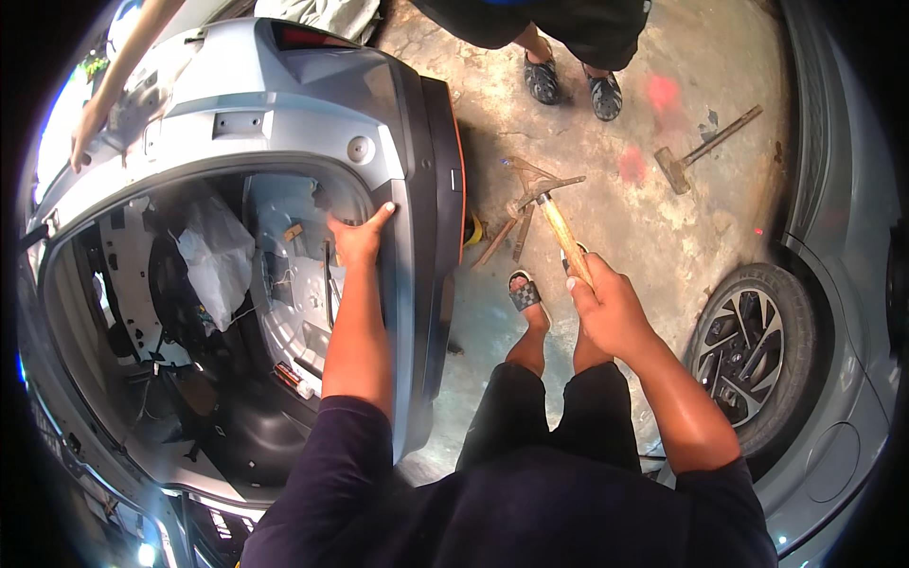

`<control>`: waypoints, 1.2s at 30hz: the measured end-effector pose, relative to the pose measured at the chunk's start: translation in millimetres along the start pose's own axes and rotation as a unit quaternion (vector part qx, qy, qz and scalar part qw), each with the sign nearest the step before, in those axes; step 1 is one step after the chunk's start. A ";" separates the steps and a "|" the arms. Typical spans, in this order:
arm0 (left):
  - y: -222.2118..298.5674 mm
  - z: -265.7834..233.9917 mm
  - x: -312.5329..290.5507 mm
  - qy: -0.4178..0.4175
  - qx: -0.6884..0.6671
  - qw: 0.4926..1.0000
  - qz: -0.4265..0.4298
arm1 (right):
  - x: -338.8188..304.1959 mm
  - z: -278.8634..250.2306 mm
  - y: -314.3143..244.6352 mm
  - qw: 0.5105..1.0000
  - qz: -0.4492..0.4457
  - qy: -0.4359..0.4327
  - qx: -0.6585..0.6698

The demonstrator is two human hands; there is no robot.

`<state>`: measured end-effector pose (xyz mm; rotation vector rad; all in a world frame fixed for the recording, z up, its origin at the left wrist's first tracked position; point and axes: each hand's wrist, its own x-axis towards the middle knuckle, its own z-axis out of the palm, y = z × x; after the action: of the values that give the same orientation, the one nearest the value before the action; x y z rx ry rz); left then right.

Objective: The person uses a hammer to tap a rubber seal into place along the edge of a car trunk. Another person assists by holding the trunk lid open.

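Observation:
Stretched over the rear edge of a silver-grey car (327, 137), my left hand (357, 241) rests at the rim of the open boot, thumb and forefinger spread apart. Its other fingers are partly hidden. My right hand (606, 301) is wrapped round the wooden handle of a hammer (561, 222), held out over the floor. The hammer's narrow metal head points away from me. Inside the boot lie a white plastic sheet (216, 251), a bare metal floor well (294, 270) and a small red and white tube (294, 379).
Rusty metal legs (519, 235) stand on the concrete below the hammer head. A sledgehammer (674, 172) lies farther right. Another person's clogs (604, 95) are at the far side; a bare arm (99, 104) reaches onto the car at upper left. A second grey car's wheel (748, 350) is right.

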<state>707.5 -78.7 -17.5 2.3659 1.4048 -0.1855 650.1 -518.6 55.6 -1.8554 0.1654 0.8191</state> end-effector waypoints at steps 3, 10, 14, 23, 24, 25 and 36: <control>-20.3 9.9 24.9 0.018 -0.078 0.995 0.057 | 0.2 -7.3 3.1 1.000 -0.006 0.001 0.024; 43.2 3.9 38.1 -0.030 -0.152 0.987 0.042 | -3.1 -19.1 53.0 0.997 0.070 -0.012 0.011; 51.5 -9.3 43.5 -0.079 -0.075 0.994 0.020 | -13.0 -15.0 53.0 0.998 0.065 -0.021 0.002; 92.9 -30.5 93.3 0.067 -0.166 0.979 0.093 | -16.0 -15.3 57.6 0.999 0.038 -0.003 0.026; 98.7 -21.7 88.9 0.108 -0.122 0.984 0.068 | -15.3 -18.1 59.2 0.998 0.050 -0.002 0.027; 105.5 -17.1 77.4 0.122 -0.130 0.982 0.062 | -15.8 -18.7 60.5 0.998 0.062 -0.001 0.028; 100.5 -23.8 70.2 0.022 -0.079 0.992 0.096 | -17.8 3.4 70.2 0.997 0.029 0.019 0.066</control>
<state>827.3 -55.0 8.7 2.3666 1.1539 0.0294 602.2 -550.9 11.7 -1.7495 0.2911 0.7945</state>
